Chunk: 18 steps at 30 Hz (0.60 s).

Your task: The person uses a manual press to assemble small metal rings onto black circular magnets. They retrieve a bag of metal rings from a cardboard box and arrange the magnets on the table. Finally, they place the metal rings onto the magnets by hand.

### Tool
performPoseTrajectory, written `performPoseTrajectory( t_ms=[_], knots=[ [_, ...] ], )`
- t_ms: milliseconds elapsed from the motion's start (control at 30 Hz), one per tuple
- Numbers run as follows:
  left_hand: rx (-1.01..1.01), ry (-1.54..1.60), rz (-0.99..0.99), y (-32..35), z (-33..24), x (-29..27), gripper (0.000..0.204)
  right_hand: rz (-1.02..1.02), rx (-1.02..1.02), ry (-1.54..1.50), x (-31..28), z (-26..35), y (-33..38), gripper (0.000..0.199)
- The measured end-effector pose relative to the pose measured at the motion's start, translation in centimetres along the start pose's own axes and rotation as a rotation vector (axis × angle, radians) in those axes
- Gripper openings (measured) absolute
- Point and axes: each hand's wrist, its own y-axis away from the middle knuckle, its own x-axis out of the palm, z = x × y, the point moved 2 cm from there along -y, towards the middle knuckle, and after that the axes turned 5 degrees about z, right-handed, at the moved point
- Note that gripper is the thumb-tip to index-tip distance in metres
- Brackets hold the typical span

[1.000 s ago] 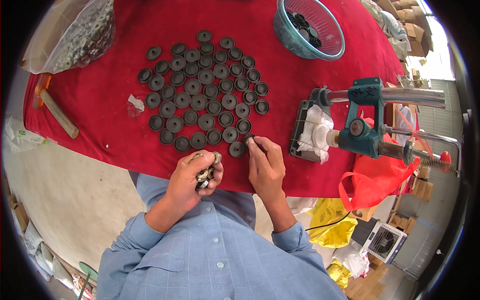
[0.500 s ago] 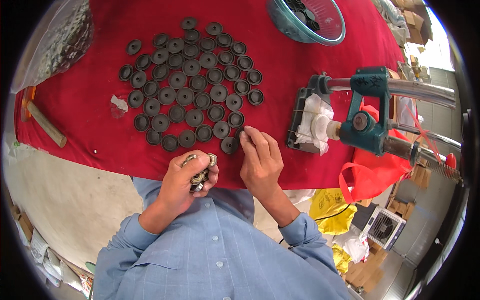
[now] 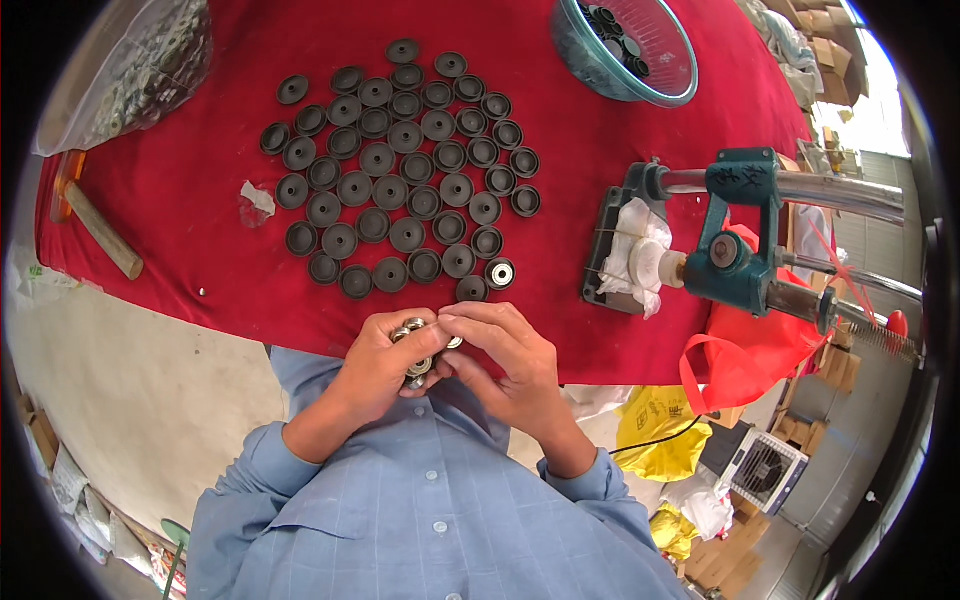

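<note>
Several small metal ball bearings (image 3: pixel 418 367) are gathered in my left hand (image 3: pixel 385 358), whose fingers are curled around them. My right hand (image 3: pixel 512 365) meets it, thumb and fingers pinching one bearing (image 3: pixel 455 342) at the edge of the handful. Just beyond my hands, many round black plastic caps (image 3: pixel 407 235) lie spread over the red cloth (image 3: pixel 560 340). Some show a raised centre stub, others an open hollow. In the nearest right cap sits a shiny bearing (image 3: pixel 500 273). Another black cap (image 3: pixel 471 289) lies right by my right fingertips.
At the right stands a green hand press (image 3: pixel 735 230) with a white-wrapped base. A teal plastic basin (image 3: pixel 655 85) holds more black parts at the back. On the left are a clear bag (image 3: pixel 150 75) of small parts and a wooden-handled tool (image 3: pixel 105 232).
My right hand has drawn back from the nearest right cap to my left hand. A bearing now shows in that cap. The whole view has shifted slightly.
</note>
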Motion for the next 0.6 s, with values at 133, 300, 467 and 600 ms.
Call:
performPoseTrajectory(
  t_ms=[133, 300, 467, 600],
  knots=[
    [-0.014, -0.09, 0.034, -0.1, -0.1, 0.1, 0.03, -0.069, 0.016, -0.101, -0.1, -0.7, 0.2, 0.035],
    [-0.024, -0.032, 0.005, -0.1, -0.6, 0.3, 0.031, -0.294, -0.043, 0.293, -0.6, -2.4, 0.1, 0.035],
    [-0.027, 0.05, -0.029, -0.2, -0.4, 0.4, 0.036, -0.297, -0.13, 0.608, 1.2, -3.3, 0.1, 0.031],
    [-0.016, 0.077, -0.013, -0.3, -0.5, 0.2, 0.04, -0.302, -0.109, 0.673, 1.9, -3.5, 0.5, 0.029]
  ],
)
